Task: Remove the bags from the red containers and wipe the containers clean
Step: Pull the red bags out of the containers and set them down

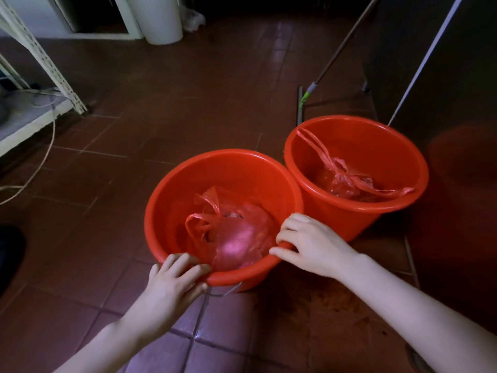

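Shelving (pixel 43 53), white metal, far left, with a pale cord (pixel 49 141) trailing from it across the tiled floor (pixel 188 90). White bin (pixel 158 20), top centre-left, standing by the wall. Left hand (pixel 174 281): grip closed on the near rim of the left bucket (pixel 188 184), fingers hooked over the edge, thumb below on the outer wall. Left bucket: red, upright on the floor, wire handle (pixel 224 290) hanging at its near side. Left bag (pixel 236 238): red see-through plastic (contents not clear), lying in the bottom of the left bucket, loops loose. Right hand (pixel 309 246): grip closed on the same bucket's right-hand rim, fingers curled over the edge. Right bucket (pixel 349 222): red, upright, touching the left bucket rim to rim. Right bag (pixel 347 179): red, knotted, in the bottom of the right bucket, long handles draped up to the rim. Mop handle (pixel 347 41): leaning behind the right bucket.
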